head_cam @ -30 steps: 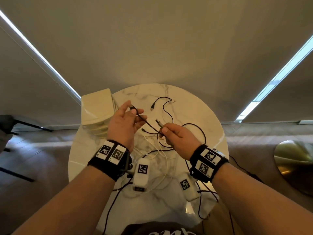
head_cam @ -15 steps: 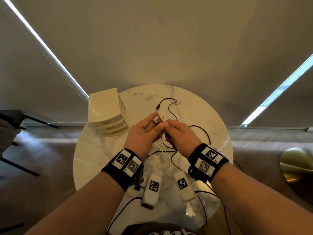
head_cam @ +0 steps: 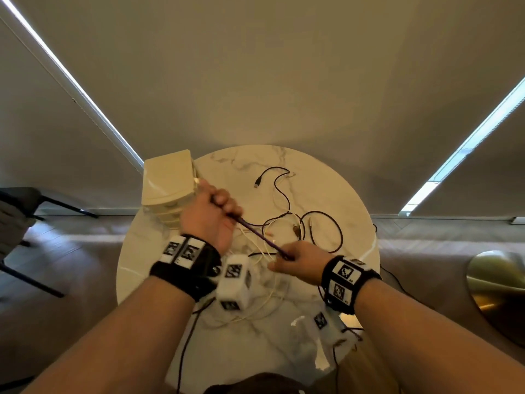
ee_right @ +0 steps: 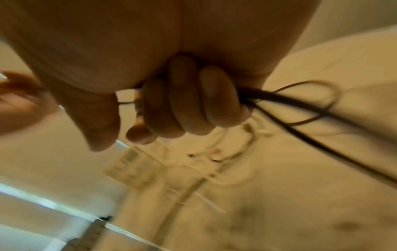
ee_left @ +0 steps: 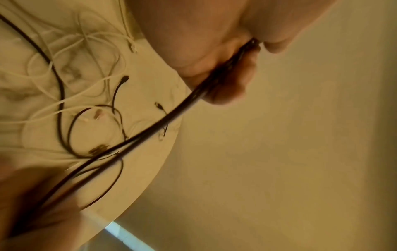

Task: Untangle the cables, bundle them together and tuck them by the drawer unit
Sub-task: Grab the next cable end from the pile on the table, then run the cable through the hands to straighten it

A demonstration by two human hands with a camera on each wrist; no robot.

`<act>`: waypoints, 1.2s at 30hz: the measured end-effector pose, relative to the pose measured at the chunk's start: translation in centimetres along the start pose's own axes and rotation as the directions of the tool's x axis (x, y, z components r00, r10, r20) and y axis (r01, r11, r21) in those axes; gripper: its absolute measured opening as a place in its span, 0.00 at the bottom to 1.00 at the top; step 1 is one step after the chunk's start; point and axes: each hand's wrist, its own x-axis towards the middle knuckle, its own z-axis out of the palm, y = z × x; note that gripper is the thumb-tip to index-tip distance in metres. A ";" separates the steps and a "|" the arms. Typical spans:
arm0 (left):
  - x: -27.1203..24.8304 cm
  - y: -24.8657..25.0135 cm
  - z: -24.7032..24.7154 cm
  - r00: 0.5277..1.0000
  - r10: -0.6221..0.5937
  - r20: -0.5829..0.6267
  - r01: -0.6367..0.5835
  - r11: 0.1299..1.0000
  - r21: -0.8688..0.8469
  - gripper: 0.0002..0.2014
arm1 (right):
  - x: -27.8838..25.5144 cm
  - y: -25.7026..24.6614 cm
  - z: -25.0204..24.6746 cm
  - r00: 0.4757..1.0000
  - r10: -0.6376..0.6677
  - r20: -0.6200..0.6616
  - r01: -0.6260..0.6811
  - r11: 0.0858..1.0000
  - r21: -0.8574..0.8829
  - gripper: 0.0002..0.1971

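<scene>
My left hand grips a doubled black cable in a fist just in front of the cream drawer unit. The cable runs taut, down and to the right, into my right hand, whose fingers are curled round it. In the left wrist view the same cable leaves my fist and crosses above the table. Loose black cable loops and thin white cables lie tangled on the round marble table.
A black plug end lies at the far middle of the table. A dark chair stands on the floor at the left, and a round gold object at the right. Blinds hang behind the table.
My hands were together over the table's middle. They have pulled apart, the left towards the drawer unit and the right back towards me, stretching the black cable between them.
</scene>
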 end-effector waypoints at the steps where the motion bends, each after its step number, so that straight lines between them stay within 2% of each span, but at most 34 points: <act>1: 0.7 0.9 -0.6 0.999 0.019 -0.043 -0.020 0.999 -0.033 0.21 | 0.0 1.9 0.3 0.997 0.072 -0.002 -0.072 0.989 -0.129 0.20; 3: 1.3 2.7 -1.4 0.996 0.051 -0.071 -0.055 0.996 -0.067 0.22 | 0.2 5.6 0.4 0.973 0.202 -0.109 -0.224 0.943 -0.247 0.23; 6: 1.8 3.5 -2.7 0.999 0.042 -0.020 -0.043 0.997 -0.064 0.19 | 0.5 9.3 0.0 0.909 0.302 -0.288 -0.361 0.916 -0.176 0.25; 7: 2.0 3.2 -3.1 1.000 0.029 -0.004 -0.030 0.998 -0.057 0.15 | 0.7 9.9 0.0 0.905 0.326 -0.274 -0.384 0.903 -0.194 0.25; 9: 2.5 2.3 -4.0 1.000 0.011 0.014 -0.011 0.998 -0.063 0.11 | 1.1 10.2 -0.4 0.920 0.361 -0.156 -0.393 0.838 -0.379 0.23; 11: 3.4 1.5 -5.0 1.000 -0.018 0.006 0.019 0.995 -0.098 0.12 | 2.0 9.5 -0.9 0.922 0.384 -0.057 -0.352 0.766 -0.538 0.18; 12: 3.9 1.3 -5.5 0.999 -0.041 0.002 0.041 0.994 -0.100 0.14 | 2.8 9.1 -1.4 0.918 0.397 -0.017 -0.341 0.764 -0.548 0.17; 14: 4.6 0.9 -6.4 0.995 -0.098 -0.010 0.098 0.995 -0.026 0.16 | 4.4 7.5 -2.5 0.928 0.373 0.026 -0.314 0.815 -0.488 0.18; 16: 4.9 0.8 -7.1 0.989 -0.149 -0.022 0.150 0.987 0.061 0.16 | 6.4 5.3 -3.6 0.956 0.293 0.003 -0.272 0.889 -0.368 0.19; 19: 5.7 1.2 -7.7 0.980 -0.194 -0.051 0.196 0.979 0.052 0.19 | 10.4 1.6 -4.9 0.975 0.162 -0.154 -0.188 0.966 -0.175 0.14; 21: 6.4 1.5 -8.1 0.976 -0.208 -0.067 0.212 0.976 0.047 0.21 | 13.4 -0.5 -5.6 0.939 0.124 -0.321 -0.152 0.986 -0.063 0.09; 23: 7.0 1.7 -8.5 0.973 -0.212 -0.087 0.217 0.975 0.052 0.20 | 16.3 -1.9 -6.4 0.893 0.149 -0.424 -0.145 0.988 0.042 0.08; 24: 7.3 1.7 -8.7 0.973 -0.211 -0.094 0.217 0.975 0.054 0.19 | 17.6 -2.3 -6.7 0.883 0.181 -0.432 -0.154 0.983 0.097 0.08; 26: 7.6 1.5 -8.9 0.974 -0.211 -0.085 0.216 0.975 0.055 0.16 | 19.8 -2.5 -7.1 0.894 0.235 -0.382 -0.193 0.970 0.145 0.08; 29: 8.3 1.3 -9.0 0.973 -0.222 -0.069 0.227 0.971 0.070 0.17 | 21.1 -2.1 -6.9 0.924 0.283 -0.257 -0.264 0.959 0.106 0.22; 31: 8.7 1.2 -8.9 0.967 -0.246 -0.069 0.251 0.965 0.082 0.19 | 21.3 -1.8 -6.5 0.917 0.296 -0.268 -0.253 0.950 0.186 0.26; 34: 8.7 1.2 -8.3 0.949 -0.301 -0.090 0.310 0.945 0.110 0.20 | 21.3 -1.4 -5.4 0.840 0.356 -0.410 -0.230 0.917 0.325 0.29; 36: 8.5 1.0 -8.0 0.942 -0.321 -0.096 0.333 0.932 0.143 0.20 | 21.5 -1.2 -5.1 0.791 0.380 -0.480 -0.297 0.924 0.242 0.28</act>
